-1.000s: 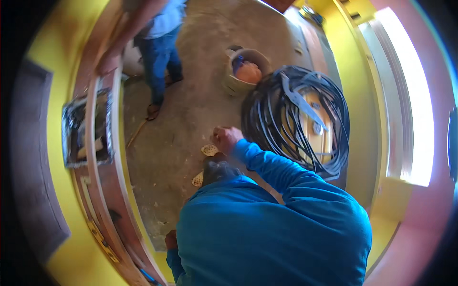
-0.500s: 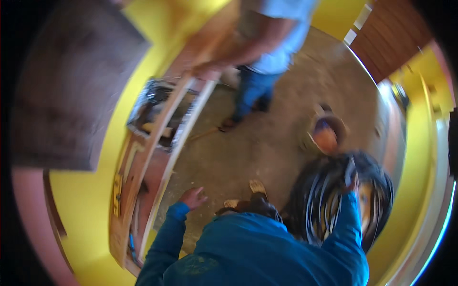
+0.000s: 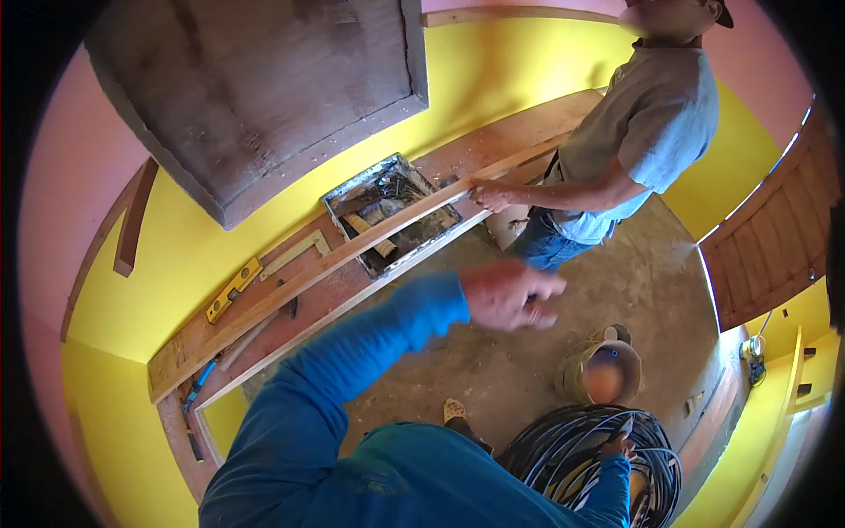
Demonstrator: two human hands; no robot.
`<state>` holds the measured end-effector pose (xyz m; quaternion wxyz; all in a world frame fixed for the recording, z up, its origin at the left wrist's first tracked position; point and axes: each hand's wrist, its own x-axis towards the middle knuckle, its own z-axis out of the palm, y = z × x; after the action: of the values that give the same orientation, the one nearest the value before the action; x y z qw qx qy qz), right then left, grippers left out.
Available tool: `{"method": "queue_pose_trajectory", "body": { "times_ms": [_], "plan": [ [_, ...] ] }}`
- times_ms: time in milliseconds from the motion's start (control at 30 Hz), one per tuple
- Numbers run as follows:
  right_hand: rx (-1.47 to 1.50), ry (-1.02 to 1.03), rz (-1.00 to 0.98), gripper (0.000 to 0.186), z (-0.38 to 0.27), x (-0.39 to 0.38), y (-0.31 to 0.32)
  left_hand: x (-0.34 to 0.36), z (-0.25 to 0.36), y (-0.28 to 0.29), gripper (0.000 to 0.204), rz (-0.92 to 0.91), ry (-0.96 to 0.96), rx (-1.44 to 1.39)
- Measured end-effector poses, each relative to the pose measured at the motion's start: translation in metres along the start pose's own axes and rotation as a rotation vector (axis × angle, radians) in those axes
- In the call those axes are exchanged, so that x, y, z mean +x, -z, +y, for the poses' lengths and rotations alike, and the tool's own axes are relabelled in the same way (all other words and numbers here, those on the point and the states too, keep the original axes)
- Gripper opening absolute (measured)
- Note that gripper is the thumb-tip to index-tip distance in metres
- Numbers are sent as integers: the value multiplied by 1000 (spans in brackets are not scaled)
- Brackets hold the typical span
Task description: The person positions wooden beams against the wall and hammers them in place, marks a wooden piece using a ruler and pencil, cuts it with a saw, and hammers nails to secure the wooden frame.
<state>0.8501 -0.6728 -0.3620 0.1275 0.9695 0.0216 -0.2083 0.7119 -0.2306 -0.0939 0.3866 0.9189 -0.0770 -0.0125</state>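
My left hand (image 3: 513, 295) is raised at mid-picture, slightly blurred, with its fingers apart and nothing in them. Behind it a long wooden board (image 3: 387, 227) runs above a low bench. Down at the lower right my right hand (image 3: 619, 446) is closed around a small object with a pale, pointed end, whose kind I cannot make out. That hand is over a large coil of black tubing or cable (image 3: 563, 451); whether it touches the coil I cannot tell. Beyond the coil stands a bucket (image 3: 574, 377) with something orange-brown inside.
A co-worker in a grey shirt (image 3: 656, 119) stands at the far right, one hand on the board. The bench (image 3: 304, 282) along the yellow wall carries a grimy tray (image 3: 341, 220) of tools, a yellow spirit level (image 3: 234, 289) and a blue-handled tool (image 3: 201, 385). A wooden door (image 3: 775, 238) is at right.
My left hand has risen and reached forward and right from beside my body. The view has turned left, bringing more of the bench and co-worker in. My right hand stays by the coil.
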Motion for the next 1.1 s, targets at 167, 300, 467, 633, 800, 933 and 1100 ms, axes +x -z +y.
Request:
{"method": "queue_pose_trajectory", "body": {
  "times_ms": [167, 300, 467, 633, 800, 933, 1100],
  "plan": [
    [246, 434, 180, 52, -69, -58, 98, -67, -43, -105, 50, -28, 72, 96],
    [312, 930, -113, 45, -153, -119, 140, -112, -38, -147, 69, 185, -28, 305],
    [419, 1765, -644, 33, -260, -231, 124, -176, -17, -145, 86, 110, 131, 221],
    [276, 2124, -800, 29, -322, -331, 99, -303, 14, -160, 68, 310, 696, -85],
    [471, 2227, -318, 35, -384, -352, 100, -410, 48, -224, 49, 835, 721, 1],
    [261, 2073, 254, 35, -491, -297, 127, -433, 108, -243, 42, 1156, 1317, -440],
    [-208, 2034, 448, 62, -607, -324, 121, -404, 155, -254, 32, 1758, 1103, -534]
  ]
}}
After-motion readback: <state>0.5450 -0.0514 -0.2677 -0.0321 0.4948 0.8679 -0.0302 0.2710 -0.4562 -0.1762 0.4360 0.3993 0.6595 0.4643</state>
